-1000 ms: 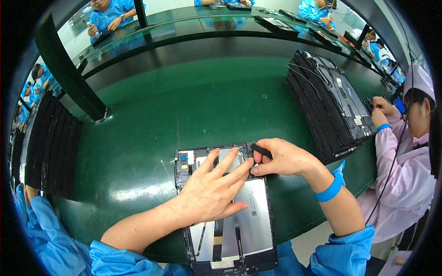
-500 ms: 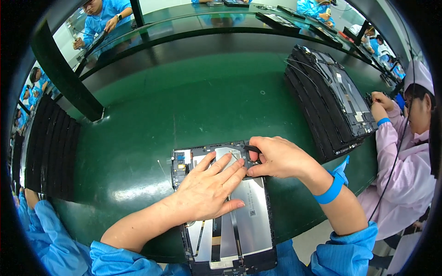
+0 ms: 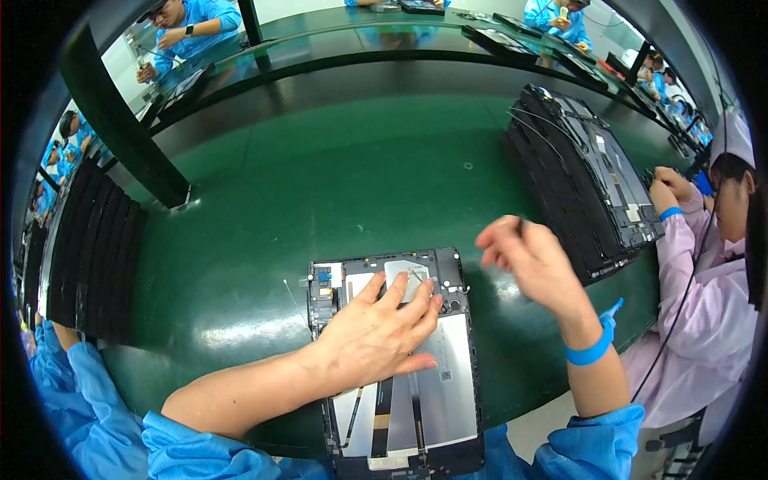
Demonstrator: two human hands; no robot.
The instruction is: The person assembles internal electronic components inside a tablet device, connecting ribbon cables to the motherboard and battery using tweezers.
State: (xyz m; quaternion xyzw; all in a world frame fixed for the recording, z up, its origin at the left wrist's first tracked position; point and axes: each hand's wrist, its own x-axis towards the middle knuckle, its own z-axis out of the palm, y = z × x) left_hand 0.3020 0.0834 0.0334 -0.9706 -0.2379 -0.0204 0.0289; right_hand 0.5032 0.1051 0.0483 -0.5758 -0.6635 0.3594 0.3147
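An opened tablet (image 3: 448,384) lies in front of me, its black frame, silver metal plates and dark flat cables exposed. My left hand (image 3: 376,330) rests flat across its upper half with fingers spread, covering part of the inside. Off the tablet's upper right corner, my right hand (image 3: 532,260) is raised above the table, fingers curled and somewhat blurred. A small dark piece (image 3: 522,226) shows at its fingers, probably the black tool seen there earlier; most of it is hidden. Beside the tablet's left edge, a thin wire (image 3: 296,306) sticks out over the table.
A stack of black tablet housings (image 3: 572,184) stands at the right, with thin wires on its side. Another tall black stack (image 3: 92,256) is at the left, near a dark green post (image 3: 128,128). A co-worker in pink (image 3: 692,264) sits at right; others work beyond the shelf.
My right hand has lifted off the tablet's upper right corner and moved right and up. My left hand stays on the tablet. The whole view has shifted slightly.
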